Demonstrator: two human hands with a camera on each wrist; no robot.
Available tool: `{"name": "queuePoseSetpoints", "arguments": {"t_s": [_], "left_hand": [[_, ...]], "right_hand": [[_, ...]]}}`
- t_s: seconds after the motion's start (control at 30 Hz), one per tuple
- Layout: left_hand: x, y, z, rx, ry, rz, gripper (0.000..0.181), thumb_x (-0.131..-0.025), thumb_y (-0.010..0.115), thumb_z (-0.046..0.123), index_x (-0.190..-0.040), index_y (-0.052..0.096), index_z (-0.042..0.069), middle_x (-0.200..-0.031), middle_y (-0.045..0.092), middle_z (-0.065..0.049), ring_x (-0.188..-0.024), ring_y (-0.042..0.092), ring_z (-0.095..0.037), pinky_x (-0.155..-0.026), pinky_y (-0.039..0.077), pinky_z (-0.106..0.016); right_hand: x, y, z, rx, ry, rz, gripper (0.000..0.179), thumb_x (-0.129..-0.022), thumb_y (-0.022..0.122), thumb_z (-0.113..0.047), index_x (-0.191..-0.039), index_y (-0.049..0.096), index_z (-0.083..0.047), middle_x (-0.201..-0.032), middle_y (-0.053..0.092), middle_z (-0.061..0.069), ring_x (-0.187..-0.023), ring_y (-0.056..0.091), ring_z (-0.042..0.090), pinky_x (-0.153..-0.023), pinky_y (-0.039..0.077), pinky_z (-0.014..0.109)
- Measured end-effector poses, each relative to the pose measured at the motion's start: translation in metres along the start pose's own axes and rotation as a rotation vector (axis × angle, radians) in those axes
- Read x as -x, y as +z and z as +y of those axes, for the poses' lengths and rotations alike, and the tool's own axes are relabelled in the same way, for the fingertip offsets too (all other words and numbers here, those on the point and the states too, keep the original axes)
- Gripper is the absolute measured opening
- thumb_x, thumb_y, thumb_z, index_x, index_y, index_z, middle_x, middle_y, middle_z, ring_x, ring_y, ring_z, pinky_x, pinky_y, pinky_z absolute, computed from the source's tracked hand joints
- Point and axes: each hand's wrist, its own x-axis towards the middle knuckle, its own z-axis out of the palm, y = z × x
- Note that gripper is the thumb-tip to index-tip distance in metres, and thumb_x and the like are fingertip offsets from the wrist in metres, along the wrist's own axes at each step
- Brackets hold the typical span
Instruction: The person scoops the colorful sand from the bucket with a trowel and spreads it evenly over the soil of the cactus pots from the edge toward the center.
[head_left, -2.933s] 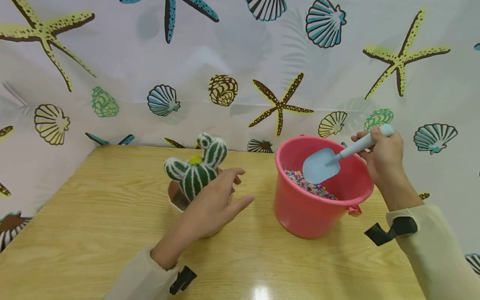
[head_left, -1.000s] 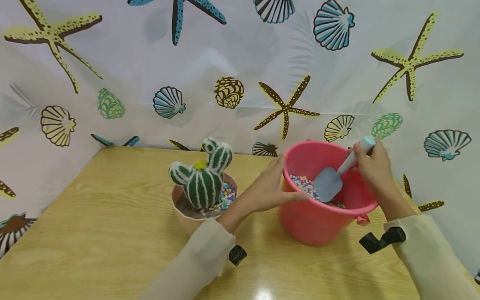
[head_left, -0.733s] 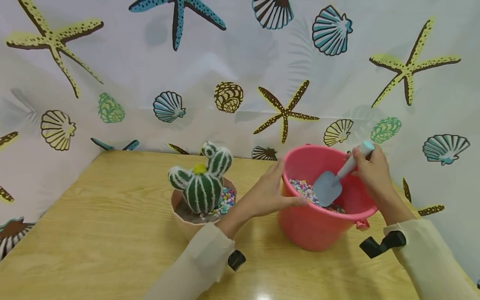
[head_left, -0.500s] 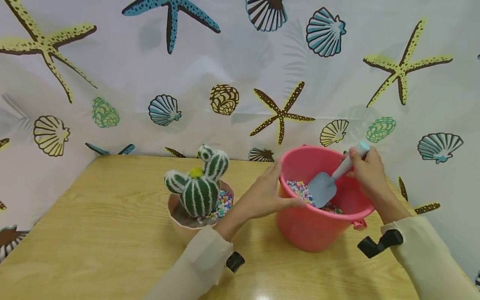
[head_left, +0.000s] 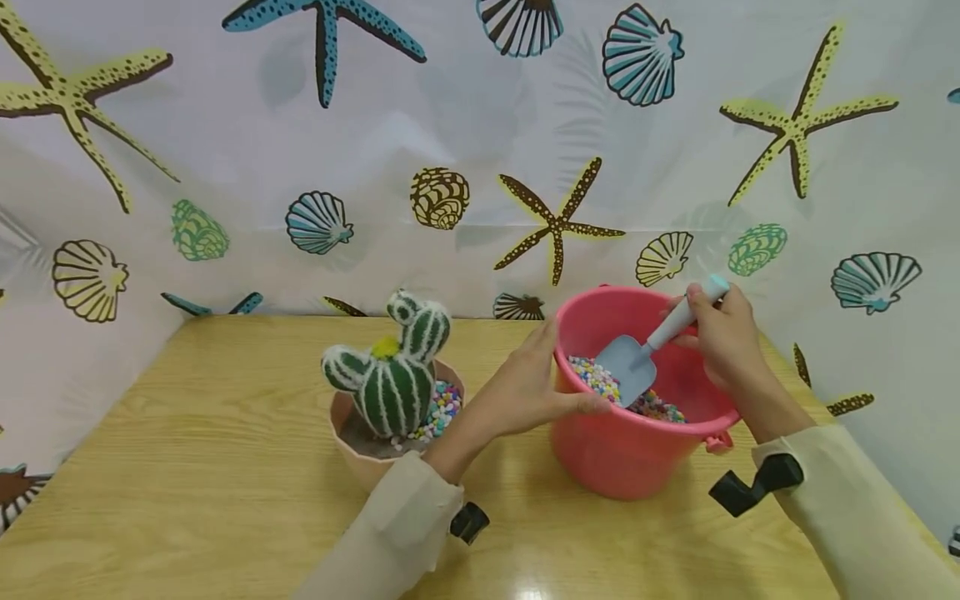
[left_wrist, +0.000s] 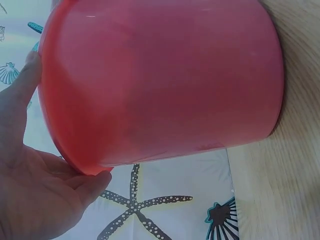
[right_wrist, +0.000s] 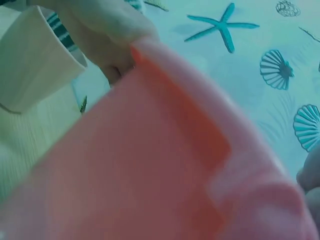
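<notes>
Scoop (head_left: 624,367) likely light, stiff, slick; best taken by its handle (head_left: 671,326), which my right fingers (head_left: 700,302) grip. Left fingers (head_left: 542,335) spread wide against bucket (head_left: 615,458), back-right corner of bench (head_left: 187,467).

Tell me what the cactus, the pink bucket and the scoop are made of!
The cactus looks like felt or fuzzy yarn: its green surface is matte, with fluffy white lines. The pink bucket seems to be plastic, smooth and slightly shiny, evenly coloured with a thick rounded rim. The scoop is probably plastic too, smooth and pale blue-grey, but painted metal is possible.
</notes>
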Motion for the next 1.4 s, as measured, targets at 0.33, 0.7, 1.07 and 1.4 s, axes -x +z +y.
{"name": "queuePoseSetpoints", "arguments": {"t_s": [0.33,0.7,1.07,1.4], "left_hand": [[-0.006,0.0,0.001,-0.011,-0.046,-0.01,0.115,-0.073,0.08,0.046,-0.155,0.006,0.014,-0.159,0.017,-0.007,-0.142,0.03,-0.026,-0.108,0.037,-0.047],[-0.012,-0.002,0.002,-0.005,-0.058,-0.004,0.113,-0.074,0.079,0.046,-0.155,0.006,0.014,-0.16,0.014,-0.007,-0.146,0.02,-0.028,-0.109,0.034,-0.051],[-0.009,-0.002,0.0,0.026,-0.063,-0.03,0.113,-0.076,0.077,0.046,-0.155,0.002,0.016,-0.16,0.013,-0.006,-0.145,0.021,-0.026,-0.107,0.038,-0.05],[-0.001,-0.001,0.002,0.035,-0.071,-0.027,0.112,-0.076,0.077,0.047,-0.155,0.002,0.018,-0.161,0.011,-0.005,-0.146,0.019,-0.027,-0.106,0.038,-0.052]], "right_hand": [[-0.004,0.001,-0.001,-0.168,0.02,-0.005,0.016,-0.102,0.038,-0.03,-0.103,0.042,-0.014,-0.089,0.063,-0.004,-0.083,0.067,0.005,-0.067,0.057,0.022],[-0.01,-0.005,-0.004,-0.322,0.08,0.001,0.016,-0.101,0.04,-0.031,-0.106,0.041,-0.015,-0.099,0.061,0.001,-0.079,0.071,0.007,-0.067,0.057,0.024],[-0.007,-0.01,-0.001,-0.477,0.108,-0.029,0.023,-0.098,0.047,-0.031,-0.107,0.042,-0.01,-0.09,0.068,-0.001,-0.078,0.072,0.013,-0.066,0.058,0.027],[-0.001,-0.015,0.001,-0.568,0.157,0.002,0.026,-0.098,0.046,-0.033,-0.108,0.04,-0.01,-0.094,0.064,0.004,-0.08,0.072,0.015,-0.068,0.057,0.027]]}}
